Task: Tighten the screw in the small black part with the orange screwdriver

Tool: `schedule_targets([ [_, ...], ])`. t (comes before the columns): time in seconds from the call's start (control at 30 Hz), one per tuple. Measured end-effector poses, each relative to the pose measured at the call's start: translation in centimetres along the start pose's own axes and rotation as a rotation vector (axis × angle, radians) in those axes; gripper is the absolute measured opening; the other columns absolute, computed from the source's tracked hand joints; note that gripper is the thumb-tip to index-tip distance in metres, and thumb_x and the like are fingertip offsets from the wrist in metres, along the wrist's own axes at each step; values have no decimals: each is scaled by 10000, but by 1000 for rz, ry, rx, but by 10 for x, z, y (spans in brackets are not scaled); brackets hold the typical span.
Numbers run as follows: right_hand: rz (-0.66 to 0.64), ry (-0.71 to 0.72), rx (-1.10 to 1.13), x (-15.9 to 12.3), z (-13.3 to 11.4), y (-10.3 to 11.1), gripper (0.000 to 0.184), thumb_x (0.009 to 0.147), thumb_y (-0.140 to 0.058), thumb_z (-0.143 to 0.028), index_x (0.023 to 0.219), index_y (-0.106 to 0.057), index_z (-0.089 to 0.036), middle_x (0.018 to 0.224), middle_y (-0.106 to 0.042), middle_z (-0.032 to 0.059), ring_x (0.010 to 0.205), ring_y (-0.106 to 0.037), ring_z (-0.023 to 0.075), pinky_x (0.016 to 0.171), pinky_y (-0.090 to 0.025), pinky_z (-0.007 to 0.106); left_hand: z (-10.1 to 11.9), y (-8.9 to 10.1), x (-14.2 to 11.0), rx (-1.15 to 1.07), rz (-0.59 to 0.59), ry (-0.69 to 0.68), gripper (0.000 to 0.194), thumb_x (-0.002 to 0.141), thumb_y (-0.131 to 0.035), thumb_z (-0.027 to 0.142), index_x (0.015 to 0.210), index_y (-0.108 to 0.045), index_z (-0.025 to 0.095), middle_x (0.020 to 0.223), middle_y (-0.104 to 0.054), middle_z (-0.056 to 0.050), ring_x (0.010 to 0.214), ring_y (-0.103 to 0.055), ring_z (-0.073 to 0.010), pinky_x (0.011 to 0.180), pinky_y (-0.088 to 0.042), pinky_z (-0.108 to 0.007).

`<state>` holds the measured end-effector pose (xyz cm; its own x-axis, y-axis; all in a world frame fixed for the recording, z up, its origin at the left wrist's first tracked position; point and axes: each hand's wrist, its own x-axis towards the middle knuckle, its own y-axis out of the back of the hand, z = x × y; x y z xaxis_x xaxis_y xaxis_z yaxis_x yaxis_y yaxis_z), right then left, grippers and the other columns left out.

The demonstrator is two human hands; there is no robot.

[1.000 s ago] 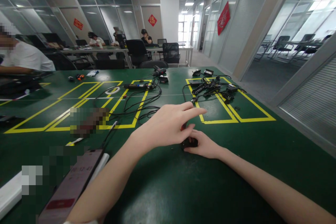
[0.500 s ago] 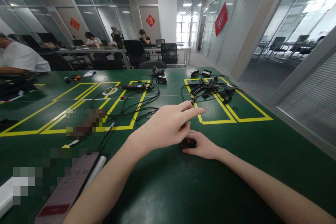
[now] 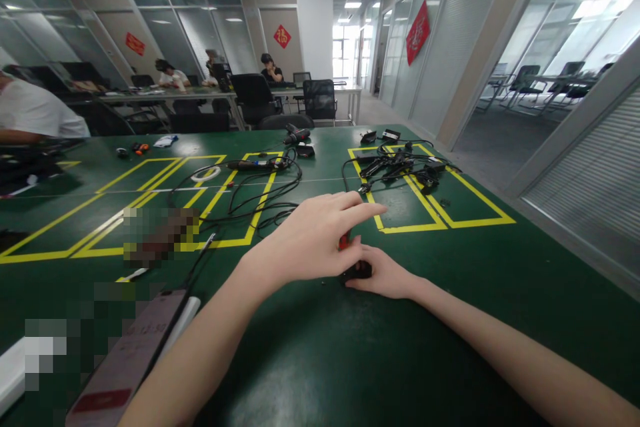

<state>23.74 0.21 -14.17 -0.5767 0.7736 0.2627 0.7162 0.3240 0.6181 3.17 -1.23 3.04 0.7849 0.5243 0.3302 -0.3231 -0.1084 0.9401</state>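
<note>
My left hand (image 3: 320,237) arches over my right hand, palm down. Its thumb and fingers close around a small tool with a red handle (image 3: 344,241), while the index finger stretches out to the right. Most of that tool is hidden behind the hand, so its kind cannot be made out. Low on the green table (image 3: 280,347), my right hand (image 3: 387,273) grips a small black block-like part (image 3: 359,271) between thumb and fingers. The tool sits just above the black part; whether they touch is hidden.
Black cables and parts (image 3: 395,163) lie heaped inside yellow tape outlines at the back right. A power drill (image 3: 297,134) and a black cylindrical tool with a cord (image 3: 255,165) lie farther back. Left of my arm is a phone (image 3: 125,353). A person in white (image 3: 40,107) sits far left.
The red handle shows between the fingers of my left hand now; before, it was hidden. Both hands keep nearly the same place, and the view has shifted slightly.
</note>
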Motion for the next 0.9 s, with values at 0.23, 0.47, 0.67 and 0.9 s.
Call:
schedule_targets([
  [0.23, -8, -9, -3, 0, 0, -1, 308, 761, -813, -224, 1044, -697, -188, 1009, -681, 43, 816, -622, 205, 717, -495, 309, 1, -1, 1, 9, -14, 35, 448, 972, -467, 180, 1405, -564, 242, 1195, -648, -51, 899, -659, -180, 745, -486, -292],
  [0.47, 2, 3, 9, -1, 4, -3, 269, 768, -816, -232, 1007, -702, -186, 1009, -682, 46, 804, -618, 198, 707, -496, 305, 1, -1, 1, -6, -2, -2, 482, 916, -488, 128, 1380, -583, 213, 1228, -625, -65, 961, -646, -194, 818, -496, -314],
  [0.67, 5, -12, 16, -1, 1, -1, 320, 767, -817, -238, 1056, -689, -185, 1043, -673, 51, 835, -622, 205, 718, -495, 306, 1, -1, 0, -22, 1, -4, 489, 924, -531, 176, 1409, -559, 230, 1218, -634, -53, 964, -652, -195, 806, -496, -306],
  [0.9, 0, -26, 15, -1, 2, -1, 310, 751, -820, -221, 1027, -685, -180, 988, -666, 36, 804, -614, 196, 700, -479, 298, 1, -2, 0, -16, 21, 16, 445, 969, -513, 203, 1409, -558, 248, 1208, -641, -44, 902, -663, -170, 751, -494, -288],
])
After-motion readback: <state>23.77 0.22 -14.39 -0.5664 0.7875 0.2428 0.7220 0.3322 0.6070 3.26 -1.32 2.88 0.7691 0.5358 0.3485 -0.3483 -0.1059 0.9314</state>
